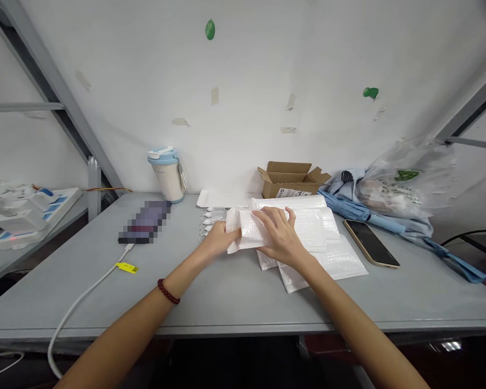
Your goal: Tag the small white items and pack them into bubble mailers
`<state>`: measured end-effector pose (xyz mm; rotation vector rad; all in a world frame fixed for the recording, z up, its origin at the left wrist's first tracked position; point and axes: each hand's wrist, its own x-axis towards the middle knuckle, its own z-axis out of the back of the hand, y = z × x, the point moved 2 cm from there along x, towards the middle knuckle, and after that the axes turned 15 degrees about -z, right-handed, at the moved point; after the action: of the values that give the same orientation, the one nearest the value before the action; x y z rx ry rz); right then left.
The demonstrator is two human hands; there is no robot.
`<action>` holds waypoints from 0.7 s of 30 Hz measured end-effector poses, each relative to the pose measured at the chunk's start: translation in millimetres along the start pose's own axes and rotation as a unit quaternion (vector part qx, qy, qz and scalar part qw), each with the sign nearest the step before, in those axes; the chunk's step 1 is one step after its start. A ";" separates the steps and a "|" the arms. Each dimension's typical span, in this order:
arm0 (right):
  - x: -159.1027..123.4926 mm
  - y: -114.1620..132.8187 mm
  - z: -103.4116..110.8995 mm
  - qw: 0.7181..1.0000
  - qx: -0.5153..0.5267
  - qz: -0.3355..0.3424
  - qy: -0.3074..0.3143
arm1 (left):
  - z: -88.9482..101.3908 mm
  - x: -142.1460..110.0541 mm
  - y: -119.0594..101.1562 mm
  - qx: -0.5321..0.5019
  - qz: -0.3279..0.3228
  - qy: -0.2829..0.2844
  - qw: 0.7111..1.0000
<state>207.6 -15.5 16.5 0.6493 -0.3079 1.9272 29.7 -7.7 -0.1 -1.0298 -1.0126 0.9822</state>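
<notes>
Between my two hands is a white bubble mailer point(249, 229), raised a little over the table. My left hand point(220, 237) grips its left edge, thumb on top and fingers behind. My right hand point(281, 235) is wrapped over its right part, fingers curled across the upper face. Under and behind my right hand lies a loose pile of more white bubble mailers point(334, 259). Just left of the held mailer, partly covered by my left hand, several small white items with thin loops point(209, 219) lie in a row; their kind is unclear.
An open cardboard box point(287, 181) stands by the wall, with a flat white piece point(222, 199) beside it. To the left are a tumbler point(168, 175), a blurred-out phone-like device point(146, 221) and its white cable point(91, 294). A phone point(371, 243), blue umbrella point(360, 213) and plastic bag point(405, 178) lie right.
</notes>
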 end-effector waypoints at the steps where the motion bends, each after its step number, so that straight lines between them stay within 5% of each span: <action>1: 0.2 0.3 0.5 1.000 0.005 -0.003 -0.010 | 0.7 0.8 0.6 0.000 0.000 -0.015 1.000; 7: 2.6 -4.0 1.6 0.998 0.021 -0.012 -0.062 | 22.1 8.7 -4.8 0.038 -0.024 -0.053 0.998; 13: 5.5 -13.5 1.1 0.996 0.042 -0.052 -0.065 | 76.5 15.7 -6.3 0.092 -0.046 -0.137 0.985; 17: 6.2 -14.9 -0.3 0.996 0.040 -0.066 -0.043 | 99.2 14.8 -0.1 0.163 -0.027 0.006 0.986; 21: 6.1 -13.7 -2.1 0.997 0.025 -0.072 -0.019 | 94.2 12.3 6.2 0.192 -0.008 0.124 0.974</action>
<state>217.3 -3.9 17.2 0.7233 -0.2316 1.7905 -58.8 24.0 14.6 -0.7949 -0.5944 0.9621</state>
